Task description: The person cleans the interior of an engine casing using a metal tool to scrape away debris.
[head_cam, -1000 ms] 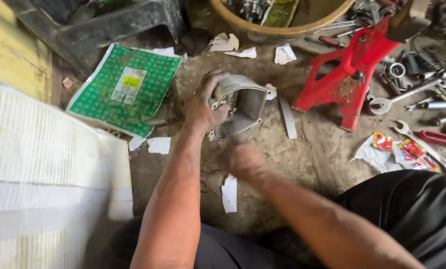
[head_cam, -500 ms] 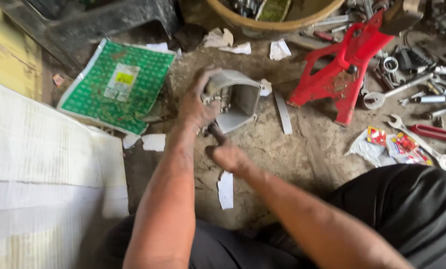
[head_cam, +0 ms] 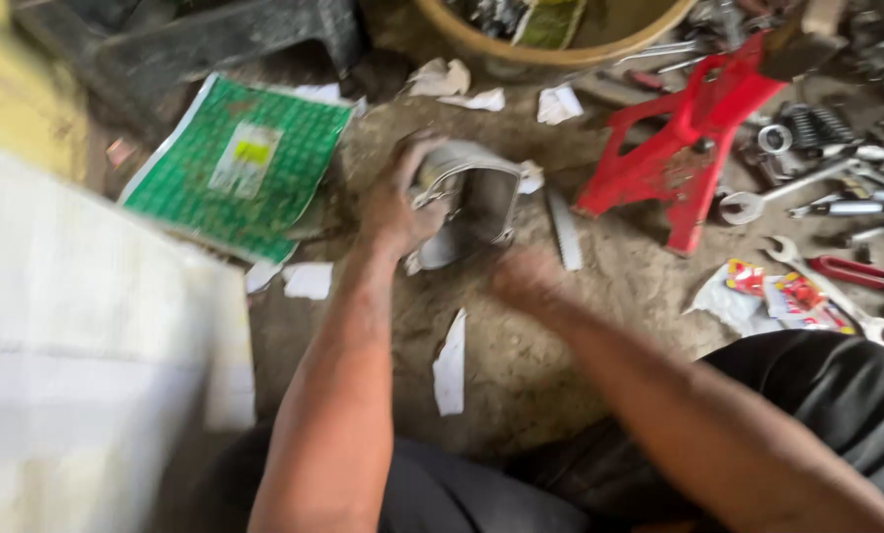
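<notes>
Dirt floor [head_cam: 600, 326]; green printed sheet [head_cam: 239, 168], paper scraps [head_cam: 450, 365], red stand [head_cam: 693, 148], wrenches [head_cam: 837, 281]

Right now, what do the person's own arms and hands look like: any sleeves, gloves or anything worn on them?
Both arms are bare as far up as the view shows, with no sleeves in sight. The left hand wears no glove and looks grimy. The right hand is motion-blurred; it seems ungloved too. No watch or wristband shows. Dark clothing covers the lap below.
</notes>
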